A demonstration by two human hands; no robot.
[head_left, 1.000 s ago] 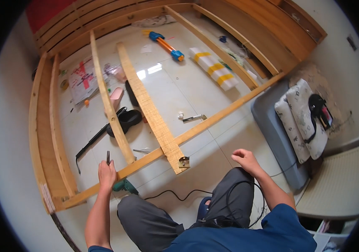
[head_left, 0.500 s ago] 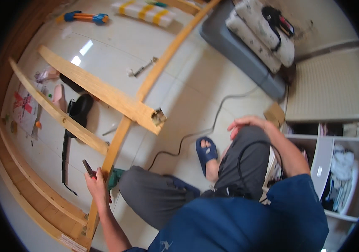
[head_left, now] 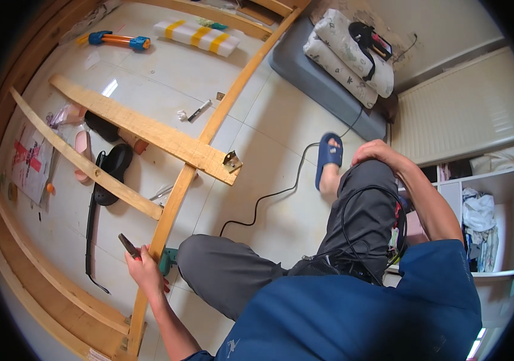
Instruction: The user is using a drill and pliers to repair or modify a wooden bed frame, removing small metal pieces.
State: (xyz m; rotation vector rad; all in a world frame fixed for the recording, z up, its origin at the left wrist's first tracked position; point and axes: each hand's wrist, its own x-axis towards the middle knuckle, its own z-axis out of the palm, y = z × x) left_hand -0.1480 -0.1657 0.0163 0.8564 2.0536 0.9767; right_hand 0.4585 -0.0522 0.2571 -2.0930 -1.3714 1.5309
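The person's left hand [head_left: 146, 272] is closed round a dark, narrow-ended hand tool [head_left: 128, 246], whose tip points to eleven o'clock. The hand lies across a long, pale wooden rail [head_left: 170, 207]; whether it touches the wood cannot be told. Between two and three o'clock from it, a green power drill [head_left: 168, 260] shows just beside the rail, partly hidden. At one o'clock, a wide, pale wooden plank [head_left: 137, 129] crosses the rail, a metal bracket [head_left: 231, 160] on its near end. A black, rounded shoe [head_left: 113, 171] lies on the floor at eleven.

The right hand [head_left: 380, 151] rests unclenched over the knee of the grey trousers [head_left: 368, 186], its fingers bent; how far they spread cannot be told. Near it, at nine o'clock, is a navy-blue slipper [head_left: 329, 168] on a foot; around eleven, folded white patterned padding [head_left: 341, 66] lies on a grey, flat-sided slab [head_left: 305, 66]. At four, a white drawer [head_left: 512, 216] holds crumpled clothes [head_left: 479, 210].
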